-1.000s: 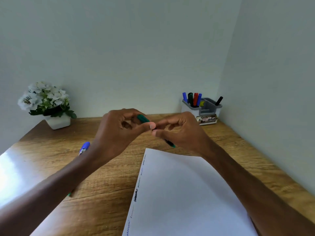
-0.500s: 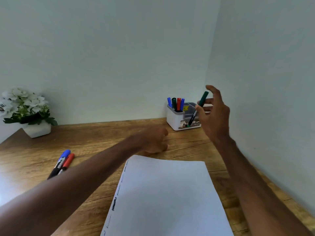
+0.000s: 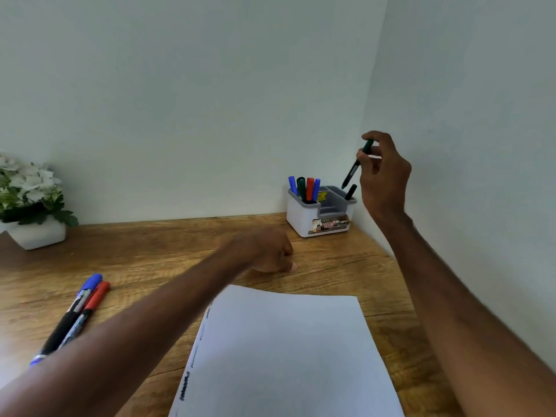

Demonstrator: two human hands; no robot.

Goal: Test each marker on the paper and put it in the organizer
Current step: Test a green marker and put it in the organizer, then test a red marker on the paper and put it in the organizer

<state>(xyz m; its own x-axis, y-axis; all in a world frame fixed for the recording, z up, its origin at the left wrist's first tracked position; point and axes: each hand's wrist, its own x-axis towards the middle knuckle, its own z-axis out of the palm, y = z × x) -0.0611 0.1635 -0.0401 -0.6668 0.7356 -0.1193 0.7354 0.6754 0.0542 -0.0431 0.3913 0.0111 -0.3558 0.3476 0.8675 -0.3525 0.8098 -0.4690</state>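
My right hand point(image 3: 383, 179) holds a capped green marker point(image 3: 356, 165) tilted, its lower end just above the right side of the white and grey organizer point(image 3: 304, 219) in the desk's far corner. Several markers point(image 3: 304, 189) stand in the organizer's left compartment and a black one point(image 3: 350, 192) leans in its right one. My left hand point(image 3: 270, 254) rests curled on the desk above the white paper point(image 3: 285, 356), holding nothing that I can see. Test scribbles point(image 3: 185, 389) run down the paper's left edge. A blue marker point(image 3: 70, 314) and a red marker point(image 3: 87, 311) lie side by side at the left.
A white pot of white flowers point(image 3: 30, 203) stands at the far left against the wall. Walls close the wooden desk point(image 3: 150, 254) at the back and on the right, right behind the organizer.
The hands were together on the green marker over the paper, then parted. My right hand carried the capped marker up to the organizer, while my left hand dropped to the desk.
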